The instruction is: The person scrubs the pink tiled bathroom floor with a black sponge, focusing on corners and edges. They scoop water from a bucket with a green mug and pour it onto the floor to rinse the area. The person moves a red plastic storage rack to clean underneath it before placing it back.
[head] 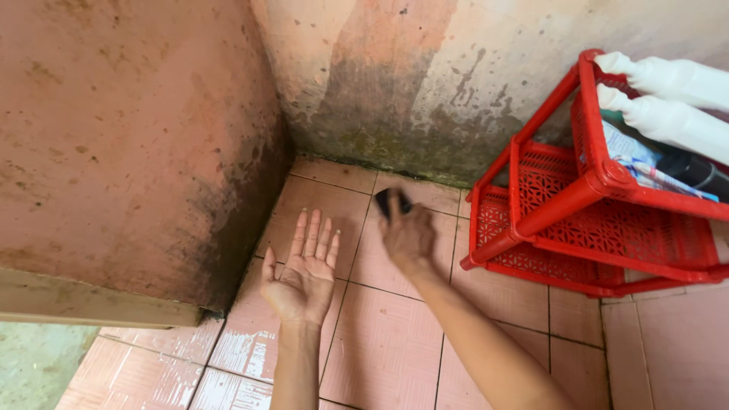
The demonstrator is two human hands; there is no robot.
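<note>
The right hand, at frame centre, closes its fingers around a small dark pad, apparently a scrubber, pressing it onto the pink floor tiles near the wall base. The left hand lies just left of it, palm up, fingers spread, holding nothing. Judged step: scrubbing the tiles near the corner. Continuing calls for firm downward pressure and strokes along the grout lines. The stained wall fills the upper centre; a red plastic rack holding white bottles stands at right.
</note>
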